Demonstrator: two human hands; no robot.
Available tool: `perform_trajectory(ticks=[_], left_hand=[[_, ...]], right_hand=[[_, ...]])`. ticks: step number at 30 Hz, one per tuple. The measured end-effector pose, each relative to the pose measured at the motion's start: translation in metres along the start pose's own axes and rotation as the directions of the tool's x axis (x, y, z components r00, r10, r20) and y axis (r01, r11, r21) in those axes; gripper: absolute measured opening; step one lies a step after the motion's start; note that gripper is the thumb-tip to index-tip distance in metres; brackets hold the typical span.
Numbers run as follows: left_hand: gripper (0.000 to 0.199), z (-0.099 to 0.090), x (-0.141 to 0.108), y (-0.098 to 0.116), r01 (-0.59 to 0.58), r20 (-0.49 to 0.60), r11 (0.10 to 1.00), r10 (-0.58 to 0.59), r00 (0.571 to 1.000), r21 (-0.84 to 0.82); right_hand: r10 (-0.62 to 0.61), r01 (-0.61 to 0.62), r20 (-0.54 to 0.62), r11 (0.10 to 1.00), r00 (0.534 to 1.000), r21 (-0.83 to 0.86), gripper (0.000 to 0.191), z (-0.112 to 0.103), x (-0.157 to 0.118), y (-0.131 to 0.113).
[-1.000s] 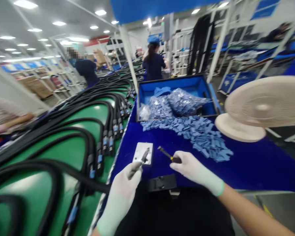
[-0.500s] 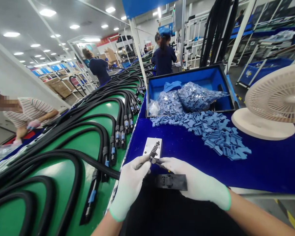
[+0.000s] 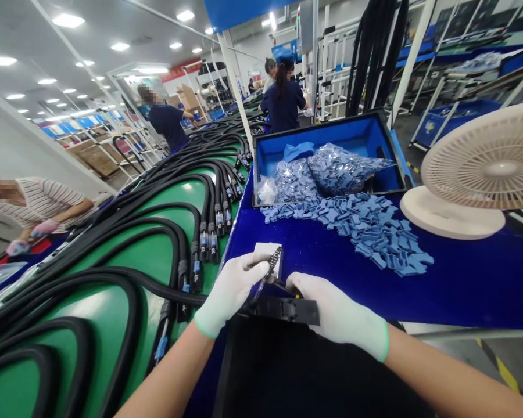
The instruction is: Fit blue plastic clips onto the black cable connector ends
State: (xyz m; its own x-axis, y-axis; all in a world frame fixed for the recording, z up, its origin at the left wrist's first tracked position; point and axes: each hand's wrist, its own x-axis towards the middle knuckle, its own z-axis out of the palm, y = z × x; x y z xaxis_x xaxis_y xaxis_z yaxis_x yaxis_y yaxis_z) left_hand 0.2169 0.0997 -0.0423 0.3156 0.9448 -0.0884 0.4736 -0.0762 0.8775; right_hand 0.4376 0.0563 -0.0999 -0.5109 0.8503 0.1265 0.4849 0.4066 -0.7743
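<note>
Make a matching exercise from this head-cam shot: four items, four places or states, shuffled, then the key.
Items
1. gloved left hand
2. loose blue pads
3. bagged blue pads
4. black cables

Places or states
A. inside the open blue-lined case
B. laid out on the green surface
C. gripping a ribbed black part
D. heaped on the blue table

Pairs: 1-C, 2-D, 3-A, 4-B

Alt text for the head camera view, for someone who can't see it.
The left hand grips a black connector and the right hand a small screwdriver, both gloved, above a blue bench; black cables lie alongside.
</note>
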Motion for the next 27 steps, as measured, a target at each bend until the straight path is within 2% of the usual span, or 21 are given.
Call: perform_trajectory(ticks=[2, 5, 7, 10, 12, 17, 21, 24, 27], left_hand=[[0.034, -0.001, 0.008, 0.005, -0.033, 0.071, 0.998, 0.03, 0.997, 0.05], [0.035, -0.002, 0.016, 0.003, -0.066, 0.108, 0.995, 0.058, 0.993, 0.075], [0.033, -0.003, 0.021, -0.002, -0.074, 0.119, 0.995, 0.065, 0.991, 0.071], [0.028, -0.005, 0.028, -0.012, -0.079, 0.144, 0.991, 0.064, 0.988, 0.104], [0.028, -0.007, 0.03, -0.018, -0.079, 0.146, 0.988, 0.06, 0.988, 0.129], [0.032, -0.004, 0.029, -0.024, -0.05, 0.113, 0.991, 0.035, 0.993, 0.128], [0.039, 0.002, 0.024, -0.021, -0.015, 0.066, 0.995, 0.009, 0.998, 0.096], [0.037, 0.004, 0.021, -0.017, -0.016, -0.051, 0.995, 0.021, 0.998, 0.102], [0.039, 0.002, 0.018, -0.013, -0.021, -0.078, 0.998, 0.026, 0.997, 0.065]], right_hand=[[0.039, -0.038, -0.032, 0.999, 0.999, 0.032, 0.015, 0.0, -0.001, -0.001], [0.112, -0.103, -0.069, 0.988, 0.991, 0.114, 0.018, 0.0, -0.001, -0.001], [0.148, -0.14, -0.043, 0.977, 0.988, 0.158, 0.021, -0.001, 0.001, 0.0], [0.178, -0.179, 0.015, 0.977, 0.984, 0.112, 0.013, 0.0, 0.004, 0.005], [0.167, -0.166, -0.013, 0.985, 0.986, 0.046, 0.013, 0.005, 0.007, 0.012], [0.12, -0.122, -0.109, 0.992, 0.987, -0.01, 0.017, 0.021, 0.011, 0.024], [0.122, -0.128, -0.086, 0.99, 0.989, -0.061, 0.012, 0.015, 0.005, 0.019], [0.153, -0.168, -0.092, 0.97, 0.984, -0.178, 0.022, 0.003, -0.002, 0.019], [0.133, -0.184, -0.212, 0.953, 0.968, -0.239, 0.046, -0.005, -0.009, 0.024]])
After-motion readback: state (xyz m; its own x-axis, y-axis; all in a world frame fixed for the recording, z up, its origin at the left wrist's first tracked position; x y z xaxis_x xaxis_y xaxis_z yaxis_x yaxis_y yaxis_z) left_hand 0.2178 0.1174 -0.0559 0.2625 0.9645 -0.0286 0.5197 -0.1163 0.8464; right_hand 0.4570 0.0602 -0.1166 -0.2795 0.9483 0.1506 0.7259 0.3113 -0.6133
